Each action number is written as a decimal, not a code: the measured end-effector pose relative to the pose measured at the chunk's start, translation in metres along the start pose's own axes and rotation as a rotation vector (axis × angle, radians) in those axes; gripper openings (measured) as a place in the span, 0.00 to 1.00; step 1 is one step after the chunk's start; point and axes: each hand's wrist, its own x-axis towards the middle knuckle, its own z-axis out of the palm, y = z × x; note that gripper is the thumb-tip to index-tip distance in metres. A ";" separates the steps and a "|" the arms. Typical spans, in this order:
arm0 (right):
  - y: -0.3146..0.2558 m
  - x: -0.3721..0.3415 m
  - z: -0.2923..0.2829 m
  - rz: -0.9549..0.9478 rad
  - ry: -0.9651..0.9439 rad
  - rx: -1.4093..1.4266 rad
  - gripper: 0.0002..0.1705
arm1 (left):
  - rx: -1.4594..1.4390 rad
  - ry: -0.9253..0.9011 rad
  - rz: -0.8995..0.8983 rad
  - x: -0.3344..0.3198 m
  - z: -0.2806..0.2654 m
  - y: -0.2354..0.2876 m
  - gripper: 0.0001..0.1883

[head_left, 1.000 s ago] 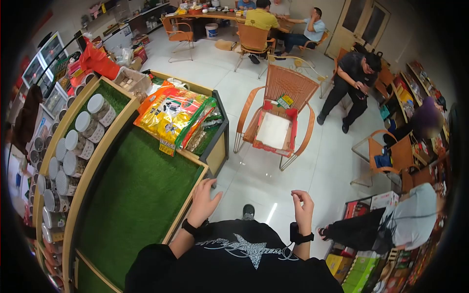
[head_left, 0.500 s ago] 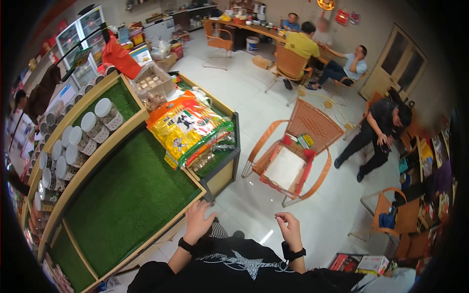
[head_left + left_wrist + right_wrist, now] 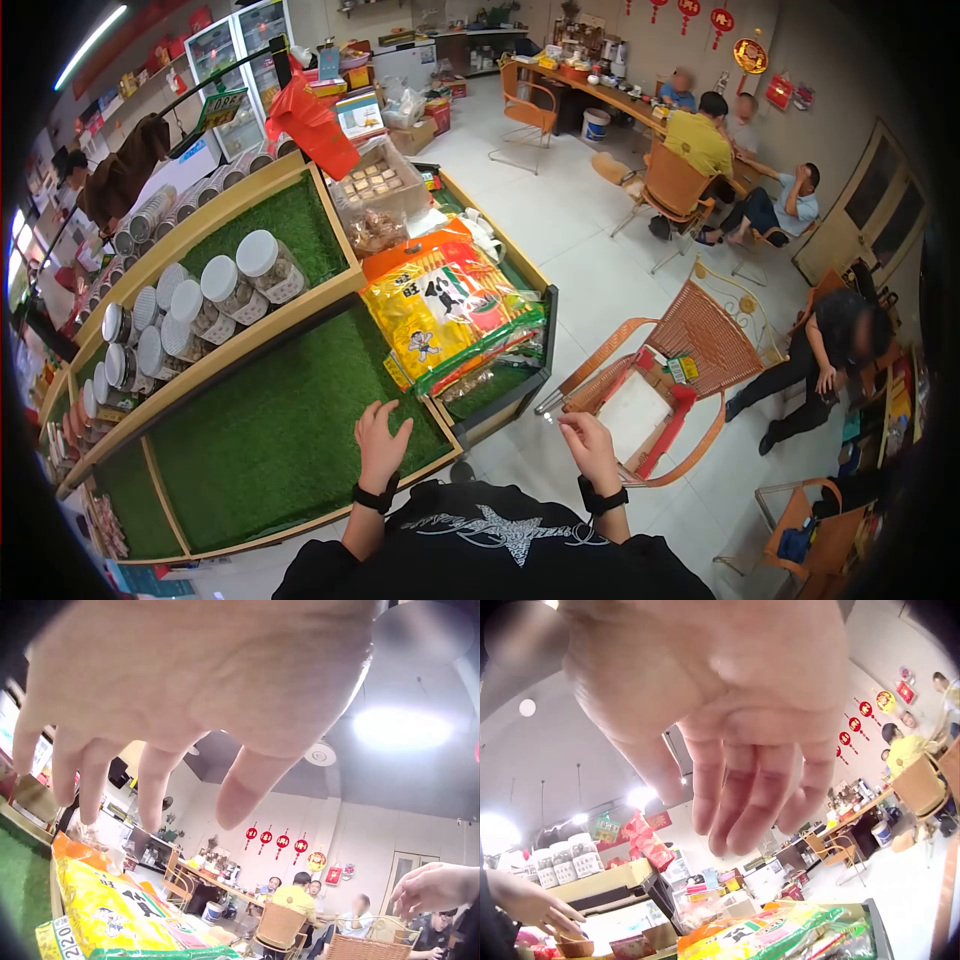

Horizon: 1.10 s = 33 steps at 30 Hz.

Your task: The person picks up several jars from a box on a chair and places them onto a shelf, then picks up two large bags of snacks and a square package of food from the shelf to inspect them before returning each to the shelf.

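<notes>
My left hand [image 3: 381, 446] hovers over the near edge of the green-lined counter [image 3: 270, 440], fingers spread and holding nothing. The right hand [image 3: 592, 452] is in the air between the counter's corner and a wicker chair [image 3: 712, 335], its fingers loosely bent and empty. Beyond both hands a large yellow, orange and green bag [image 3: 445, 310] lies on the counter's far end; neither hand touches it. In the left wrist view the bag [image 3: 112, 911] is below the left hand [image 3: 187, 682]. The right wrist view shows it [image 3: 765, 934] under the right hand [image 3: 727, 712].
White-lidded jars [image 3: 235, 285] line the raised shelf at left. A clear box of small items [image 3: 375, 185] and a red bag [image 3: 310, 120] are behind the large bag. An open red carton [image 3: 636, 418] sits on the chair. Several people sit around a long table [image 3: 630, 97]; another sits at right.
The view has swung so the counter and yellow bag appear nearer and further right. The left hand has come over the counter's edge. Both hands stay empty.
</notes>
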 end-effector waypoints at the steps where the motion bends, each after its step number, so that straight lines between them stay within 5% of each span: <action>1: 0.002 0.006 0.004 0.001 -0.009 0.006 0.08 | 0.008 0.001 0.020 0.007 -0.001 0.000 0.22; 11: 0.029 0.097 0.027 0.013 -0.230 0.022 0.10 | -0.092 0.049 -0.059 0.052 0.017 -0.001 0.24; 14: 0.053 0.143 0.036 0.008 -0.300 0.092 0.13 | -0.337 0.014 -0.240 0.065 0.048 -0.022 0.24; 16: 0.062 0.177 0.036 -0.059 -0.336 0.048 0.15 | -0.720 -0.075 -0.553 0.078 0.063 -0.024 0.24; 22: 0.081 0.270 0.039 -0.217 -0.288 0.027 0.21 | -0.908 0.147 -0.544 0.118 0.112 -0.030 0.23; 25: 0.123 0.303 0.067 -0.050 -0.331 0.251 0.23 | -1.015 0.318 -0.548 0.130 0.160 -0.063 0.24; 27: 0.171 0.322 0.107 0.175 -0.250 0.433 0.31 | -0.901 0.306 -0.560 0.128 0.183 -0.080 0.29; 28: 0.217 0.329 0.131 0.003 -0.254 0.167 0.40 | -0.824 0.315 -0.606 0.129 0.191 -0.072 0.31; 31: 0.244 0.326 0.153 0.366 -0.711 0.201 0.45 | -0.689 0.381 -0.603 0.121 0.223 -0.094 0.37; 33: 0.264 0.316 0.168 0.063 -0.599 -0.047 0.40 | -0.553 0.361 -0.650 0.113 0.214 -0.075 0.39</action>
